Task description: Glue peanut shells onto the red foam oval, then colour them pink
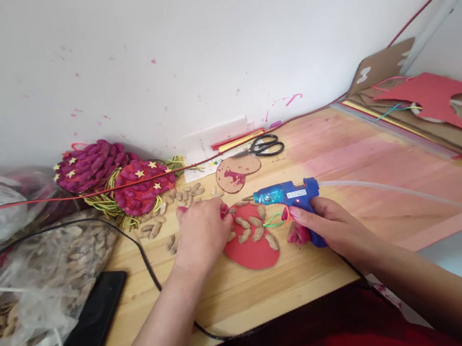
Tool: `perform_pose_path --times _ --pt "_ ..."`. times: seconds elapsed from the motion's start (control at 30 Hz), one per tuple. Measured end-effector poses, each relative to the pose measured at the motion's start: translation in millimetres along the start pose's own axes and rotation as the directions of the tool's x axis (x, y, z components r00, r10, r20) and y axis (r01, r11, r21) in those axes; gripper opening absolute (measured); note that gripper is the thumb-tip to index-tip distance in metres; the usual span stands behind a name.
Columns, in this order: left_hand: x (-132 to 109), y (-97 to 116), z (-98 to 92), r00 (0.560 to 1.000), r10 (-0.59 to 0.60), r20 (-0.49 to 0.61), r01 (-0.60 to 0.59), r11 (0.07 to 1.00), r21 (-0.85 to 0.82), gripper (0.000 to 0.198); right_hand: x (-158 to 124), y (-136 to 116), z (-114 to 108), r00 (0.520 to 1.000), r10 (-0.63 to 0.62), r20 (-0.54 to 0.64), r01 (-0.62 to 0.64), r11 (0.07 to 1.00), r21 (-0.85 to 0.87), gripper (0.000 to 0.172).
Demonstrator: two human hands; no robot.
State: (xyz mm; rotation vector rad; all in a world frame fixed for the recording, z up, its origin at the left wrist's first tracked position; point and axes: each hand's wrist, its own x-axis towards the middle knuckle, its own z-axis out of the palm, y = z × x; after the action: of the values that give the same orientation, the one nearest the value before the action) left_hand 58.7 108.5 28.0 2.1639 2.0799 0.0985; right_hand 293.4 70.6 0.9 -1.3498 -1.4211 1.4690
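A red paper disc [254,250] lies on the wooden table [334,149], with several peanut shells [257,232] stuck on it. My left hand [202,232] rests on the disc's left edge, fingers curled down and pressing a shell there. My right hand [329,224] grips a blue hot glue gun [292,193], whose nozzle points left toward the top of the disc. A white glue stick [376,186] sticks out of the gun's back.
Loose peanut shells [153,227] and two purple shell-covered ornaments [116,178] lie at the left. Black scissors [265,145] and a cardboard cut-out [235,173] sit by the wall. Plastic bags of shells [29,274], a black cable [150,271] and red card [436,98] surround the spot.
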Motion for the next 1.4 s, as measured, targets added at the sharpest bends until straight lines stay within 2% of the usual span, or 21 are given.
perform_pose_path --times 0.47,0.53,0.6,0.63,0.67,0.73,0.77,0.83,0.87,0.93,1.03,1.2,1.4 --pt "2 -6 -0.4 0.998 0.057 0.0 -0.057 0.998 0.021 0.021 -1 -13 15 1.0 -0.002 -0.027 0.004 0.998 0.065 0.043" --pt "3 -10 0.5 0.998 0.058 -0.024 -0.059 0.997 -0.055 0.019 -2 -12 17 0.999 -0.007 -0.036 0.009 0.997 0.071 0.043" --pt "5 -17 1.4 1.0 0.03 -0.007 -0.03 0.966 -0.255 0.015 -2 -12 17 0.999 -0.015 -0.049 0.018 0.997 0.078 0.045" --pt "6 -21 1.9 1.0 0.012 0.022 -0.002 0.914 -0.406 0.013 -2 -11 17 0.998 -0.02 -0.055 0.025 0.996 0.088 0.045" --pt "7 -25 2.3 0.998 0.0 0.063 0.036 0.818 -0.574 0.012 -2 -10 17 0.998 -0.026 -0.06 0.032 0.994 0.102 0.046" --pt "9 -32 2.8 0.992 0.016 0.123 0.099 0.499 -0.861 0.019 -2 -10 17 0.997 -0.045 -0.057 0.053 0.99 0.131 0.046" --pt "10 -35 2.9 0.99 0.039 0.136 0.117 0.322 -0.939 0.024 -2 -10 17 0.997 -0.06 -0.052 0.066 0.987 0.144 0.046" --pt "10 -38 2.4 0.985 0.084 0.15 0.148 0.029 -0.988 0.033 -4 -11 17 0.995 -0.095 -0.041 0.1 0.984 0.149 0.046" --pt "10 -39 2.0 0.981 0.109 0.163 0.171 -0.07 -0.983 0.036 -5 -12 17 0.993 -0.114 -0.039 0.118 0.983 0.14 0.046" --pt "8 -38 1.0 0.968 0.164 0.192 0.222 -0.194 -0.956 0.038 -7 -16 18 0.988 -0.145 -0.049 0.15 0.983 0.105 0.045" --pt "5 -35 -0.1 0.951 0.238 0.199 0.258 -0.25 -0.933 0.038 -12 -25 21 0.98 -0.188 -0.063 0.191 0.981 0.044 0.046" --pt "3 -33 -0.2 0.929 0.321 0.184 0.265 -0.23 -0.936 0.038 -20 -39 26 0.961 -0.263 -0.082 0.261 0.965 -0.033 0.046" --pt "0 -33 -3.4 0.927 0.337 0.165 0.249 -0.222 -0.943 0.038 -26 -45 27 0.945 -0.318 -0.08 0.302 0.938 -0.167 0.045"
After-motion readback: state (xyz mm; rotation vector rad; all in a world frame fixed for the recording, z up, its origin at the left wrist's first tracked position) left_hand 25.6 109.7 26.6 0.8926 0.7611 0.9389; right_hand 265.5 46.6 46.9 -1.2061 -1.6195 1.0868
